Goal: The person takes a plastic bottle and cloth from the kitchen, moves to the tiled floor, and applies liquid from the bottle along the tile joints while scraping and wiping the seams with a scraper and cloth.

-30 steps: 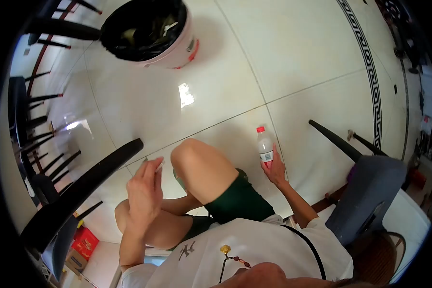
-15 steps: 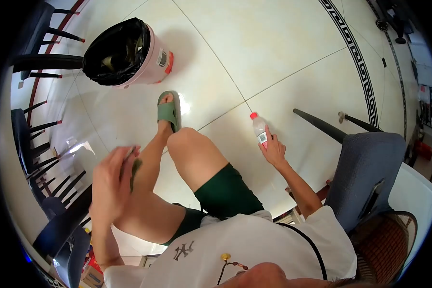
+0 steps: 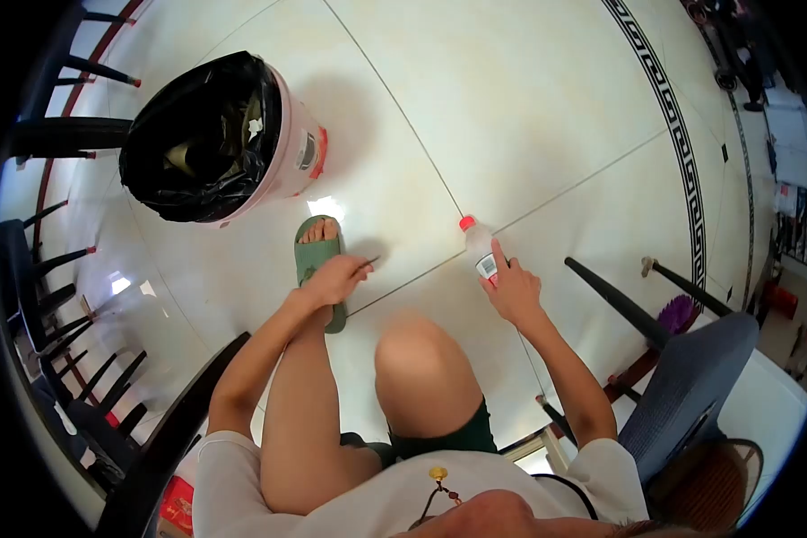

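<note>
A clear plastic bottle (image 3: 478, 240) with a red cap and a barcoded label is in my right hand (image 3: 516, 294). My fingers close around its lower part, and the index finger lies along its side. The bottle tilts with its cap pointing away from me, over the tiled floor. My left hand (image 3: 334, 280) is closed in a pinch in front of my shin, beside the green slipper (image 3: 304, 260). From its fingertips sticks out a small, thin dark piece (image 3: 367, 264), too small to name.
A pink bin (image 3: 289, 148) lined with a black bag (image 3: 202, 211) stands at the far left, with scraps inside. Dark chairs (image 3: 72, 134) line the left side. A grey-blue chair (image 3: 704, 381) is at my right, near a purple item (image 3: 675, 314) on the floor.
My left hand has moved forward and right, from above my thigh to beside the slipper. My right hand still grips the bottle in nearly the same place. The view has shifted, and the bin looks closer.
</note>
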Demonstrator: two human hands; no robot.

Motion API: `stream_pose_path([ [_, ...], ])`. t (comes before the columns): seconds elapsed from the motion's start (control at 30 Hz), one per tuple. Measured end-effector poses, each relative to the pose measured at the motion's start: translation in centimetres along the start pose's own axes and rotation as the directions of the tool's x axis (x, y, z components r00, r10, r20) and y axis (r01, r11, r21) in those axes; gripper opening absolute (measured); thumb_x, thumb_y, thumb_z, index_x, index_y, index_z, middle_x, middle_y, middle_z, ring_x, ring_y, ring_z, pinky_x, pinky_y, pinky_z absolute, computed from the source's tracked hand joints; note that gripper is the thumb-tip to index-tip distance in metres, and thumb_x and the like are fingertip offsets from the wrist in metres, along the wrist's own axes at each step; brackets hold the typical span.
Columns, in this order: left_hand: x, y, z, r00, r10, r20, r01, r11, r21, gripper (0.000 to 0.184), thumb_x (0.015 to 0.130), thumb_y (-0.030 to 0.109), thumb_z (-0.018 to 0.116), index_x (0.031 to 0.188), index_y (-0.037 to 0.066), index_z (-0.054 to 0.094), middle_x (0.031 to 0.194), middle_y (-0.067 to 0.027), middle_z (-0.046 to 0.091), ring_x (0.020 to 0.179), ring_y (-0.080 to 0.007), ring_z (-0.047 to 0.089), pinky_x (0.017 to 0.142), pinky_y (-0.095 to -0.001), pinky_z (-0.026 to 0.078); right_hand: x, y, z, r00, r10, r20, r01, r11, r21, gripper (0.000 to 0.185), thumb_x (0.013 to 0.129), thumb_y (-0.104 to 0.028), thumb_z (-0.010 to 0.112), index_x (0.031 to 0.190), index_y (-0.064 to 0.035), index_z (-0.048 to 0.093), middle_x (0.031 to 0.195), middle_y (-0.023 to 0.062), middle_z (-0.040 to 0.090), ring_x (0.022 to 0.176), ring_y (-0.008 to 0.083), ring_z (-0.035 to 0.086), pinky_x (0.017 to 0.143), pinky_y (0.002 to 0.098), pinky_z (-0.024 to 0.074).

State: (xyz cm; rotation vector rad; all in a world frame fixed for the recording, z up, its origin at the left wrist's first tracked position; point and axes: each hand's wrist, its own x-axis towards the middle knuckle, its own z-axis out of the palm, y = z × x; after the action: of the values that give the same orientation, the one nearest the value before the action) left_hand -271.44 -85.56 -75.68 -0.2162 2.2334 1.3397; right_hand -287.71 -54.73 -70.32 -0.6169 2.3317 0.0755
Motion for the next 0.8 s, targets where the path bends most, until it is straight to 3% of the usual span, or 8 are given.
stream_pose_path([
  [0.07, 1.2, -0.8, 0.9, 1.0, 0.023, 0.019, -0.023, 1.0, 0.004, 0.031, 0.098, 0.025, 0.045, 0.101, -0.002, 0.06, 0.079, -0.0127, 0.063, 0.068, -0.0235, 0.057, 0.069, -0.0339, 0.046, 0.6, -1.0, -1.5, 0.999, -0.003, 0.042, 0.004, 1.0, -0.021, 0.078, 0.086, -0.039, 0.061, 0.149, -0.0172, 0.021, 0.096, 0.0161, 0.056, 0.073, 0.0333, 0.062, 0.066, 0.0477, 0.0456],
  [0.17, 1.9, -1.1, 1.0, 1.0, -0.027, -0.017, 0.022, 0.976, -0.214, 0.033, 0.099, 0.028, 0.043, 0.101, -0.001, 0.06, 0.078, -0.0073, 0.062, 0.061, -0.017, 0.054, 0.065, -0.0303, 0.045, 2.0, -2.1, -2.7, 0.999, -0.023, 0.033, 0.027, 0.992, -0.121, 0.077, 0.085, -0.042, 0.06, 0.148, -0.0167, 0.023, 0.096, 0.0157, 0.058, 0.075, 0.0336, 0.063, 0.067, 0.0465, 0.0477],
  [0.27, 1.7, -2.2, 0.9, 0.979, -0.193, -0.064, 0.149, 0.897, -0.416, 0.033, 0.099, 0.029, 0.043, 0.099, 0.001, 0.061, 0.075, -0.0067, 0.063, 0.059, -0.0156, 0.055, 0.061, -0.0294, 0.046, 3.6, -3.1, -3.3, 0.999, -0.054, -0.001, 0.053, 0.991, -0.123, 0.077, 0.085, -0.042, 0.061, 0.148, -0.0156, 0.025, 0.095, 0.0167, 0.059, 0.074, 0.0333, 0.063, 0.066, 0.0452, 0.0483],
  [0.37, 1.7, -2.6, 0.9, 0.975, -0.165, -0.146, 0.081, 0.884, -0.46, 0.035, 0.1, 0.032, 0.042, 0.101, 0.003, 0.061, 0.077, -0.0029, 0.062, 0.056, -0.0095, 0.053, 0.058, -0.0262, 0.045, 5.1, -4.1, -4.1, 0.997, -0.076, -0.008, 0.075, 0.992, -0.101, 0.076, 0.086, -0.039, 0.06, 0.148, -0.0134, 0.024, 0.095, 0.018, 0.058, 0.072, 0.0334, 0.062, 0.063, 0.0456, 0.0471],
  [0.67, 1.3, -3.2, 0.1, 0.963, -0.24, -0.12, 0.153, 0.858, -0.49, 0.037, 0.1, 0.035, 0.04, 0.099, 0.003, 0.06, 0.076, -0.0025, 0.061, 0.056, -0.0101, 0.053, 0.058, -0.0257, 0.044, 9.2, -7.3, -6.8, 0.991, -0.128, -0.045, 0.121, 0.983, -0.14, 0.076, 0.085, -0.038, 0.061, 0.146, -0.0088, 0.027, 0.089, 0.0187, 0.059, 0.072, 0.0331, 0.063, 0.063, 0.0447, 0.0476],
  [0.8, 1.1, -2.9, -0.1, 0.957, -0.271, -0.104, 0.161, 0.793, -0.587, 0.045, 0.101, 0.042, 0.038, 0.091, 0.005, 0.061, 0.066, -0.0019, 0.055, 0.052, -0.0092, 0.047, 0.049, -0.0226, 0.037, 11.9, -9.0, -7.7, 0.986, -0.149, -0.078, 0.138, 0.981, -0.133, 0.075, 0.085, -0.037, 0.063, 0.144, -0.008, 0.028, 0.09, 0.0188, 0.06, 0.073, 0.0333, 0.063, 0.063, 0.0448, 0.0475],
])
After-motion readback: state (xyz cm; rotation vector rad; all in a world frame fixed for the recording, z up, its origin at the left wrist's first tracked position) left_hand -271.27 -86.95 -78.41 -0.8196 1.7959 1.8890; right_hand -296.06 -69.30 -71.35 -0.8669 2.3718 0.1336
